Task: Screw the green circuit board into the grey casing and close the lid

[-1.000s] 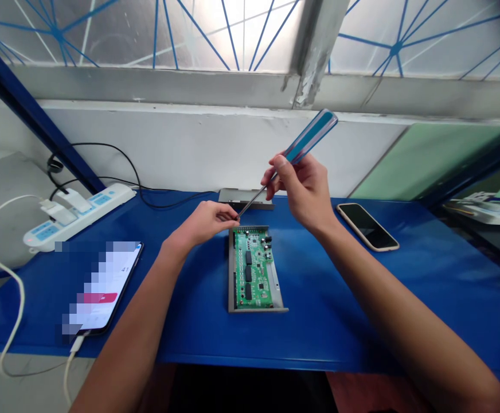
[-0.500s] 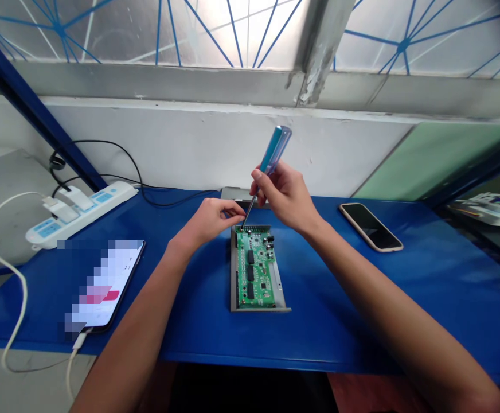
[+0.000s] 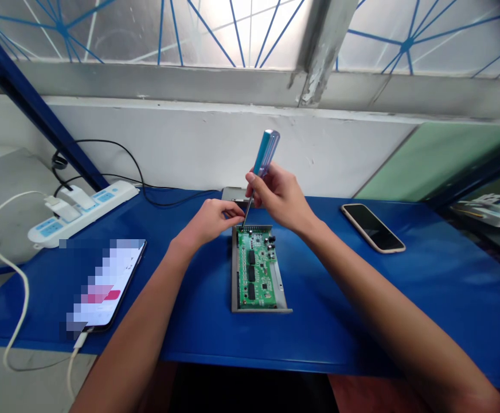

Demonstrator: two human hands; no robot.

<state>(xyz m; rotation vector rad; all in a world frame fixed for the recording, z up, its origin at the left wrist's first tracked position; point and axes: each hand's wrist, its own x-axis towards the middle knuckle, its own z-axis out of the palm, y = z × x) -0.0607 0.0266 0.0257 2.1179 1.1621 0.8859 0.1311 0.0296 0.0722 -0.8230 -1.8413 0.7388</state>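
Note:
A green circuit board (image 3: 259, 272) with several black chips lies in a grey metal tray (image 3: 234, 275), its long side running away from me. My right hand (image 3: 281, 195) is closed around the blue, clear-ridged handle of a screwdriver (image 3: 266, 152). Steeply tilted, its thin shaft points down to the board's far left corner, where the tip meets the board. My left hand (image 3: 215, 218) is at that same corner, thumb and fingers pinched together right beside the shaft. What sits between those fingertips, if anything, is too small to tell.
A lit phone (image 3: 118, 281) on a white cable lies at the left, below a white power strip (image 3: 104, 198) with plugs. A dark-screened phone (image 3: 372, 228) rests at the right. Behind my hands a grey metal piece (image 3: 233, 194) stands against the wall on the blue table (image 3: 327, 321).
The screwdriver handle has swung left and slightly down, with my right hand moving along with it, so the shaft stands more upright. My left hand stays almost in place.

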